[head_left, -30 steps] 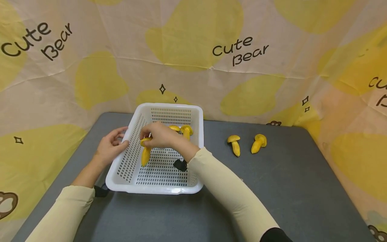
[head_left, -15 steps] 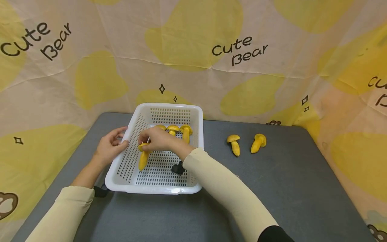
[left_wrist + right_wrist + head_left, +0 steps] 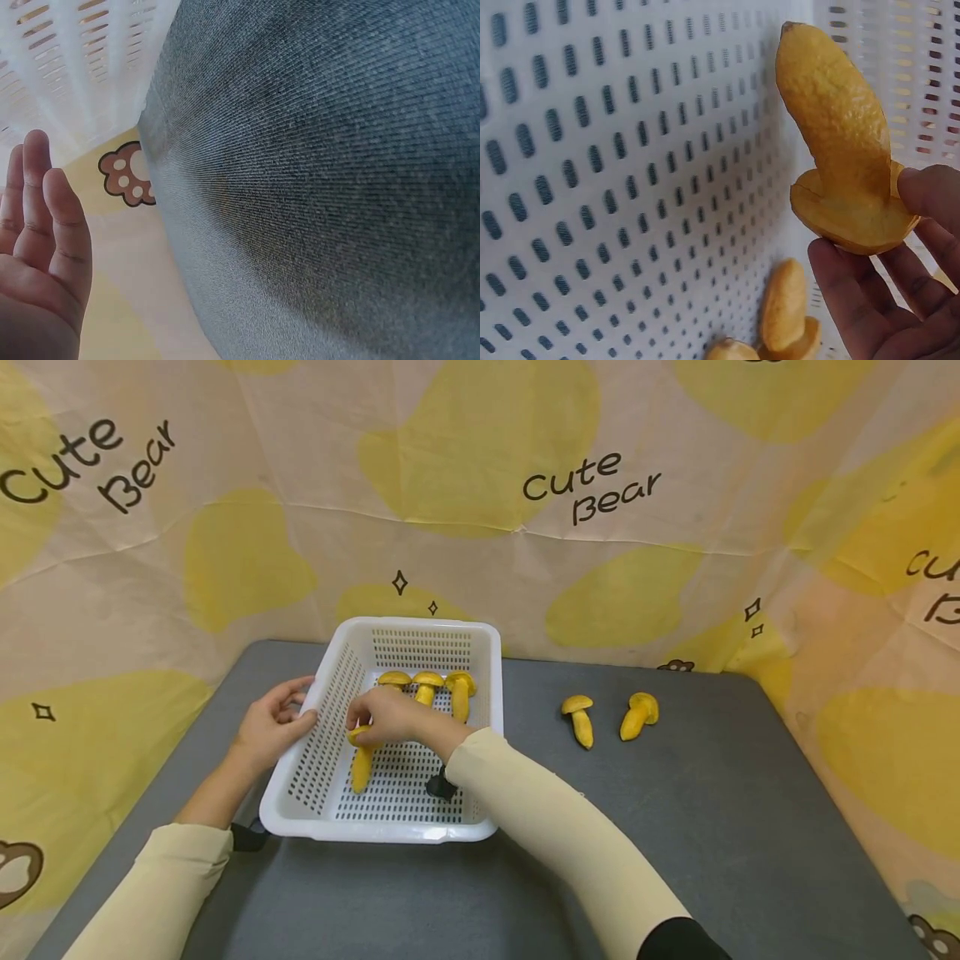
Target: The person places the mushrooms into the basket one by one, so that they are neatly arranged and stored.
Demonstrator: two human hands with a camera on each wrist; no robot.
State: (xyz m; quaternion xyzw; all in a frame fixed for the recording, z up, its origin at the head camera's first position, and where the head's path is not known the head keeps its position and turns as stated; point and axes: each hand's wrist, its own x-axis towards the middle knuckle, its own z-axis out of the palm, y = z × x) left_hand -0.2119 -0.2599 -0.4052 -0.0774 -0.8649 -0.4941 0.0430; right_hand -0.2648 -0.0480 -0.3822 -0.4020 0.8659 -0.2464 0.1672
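Note:
A yellow mushroom (image 3: 362, 770), stem pointing toward the near side, is pinched at its cap by my right hand (image 3: 393, 717). That happens inside the white perforated basket (image 3: 390, 832), close over its floor; contact with the floor is unclear. In the right wrist view, thumb and fingers grip the cap of this mushroom (image 3: 840, 127). Three more mushrooms lie in a row at the back of the basket, the rightmost mushroom (image 3: 461, 692) by the right wall. My left hand (image 3: 272, 727) rests against the basket's left rim, its fingers loosely extended.
Two yellow mushrooms lie on the grey table right of the basket: one upright-looking mushroom (image 3: 580, 721) and one tilted mushroom (image 3: 639, 717). A small black object (image 3: 441, 785) shows by my right wrist. A patterned cloth (image 3: 465, 485) hangs behind the table.
My right hand has brought the pinched mushroom slightly toward the near side and lower in the basket, uncovering mushrooms behind it. The left hand stays at the rim.

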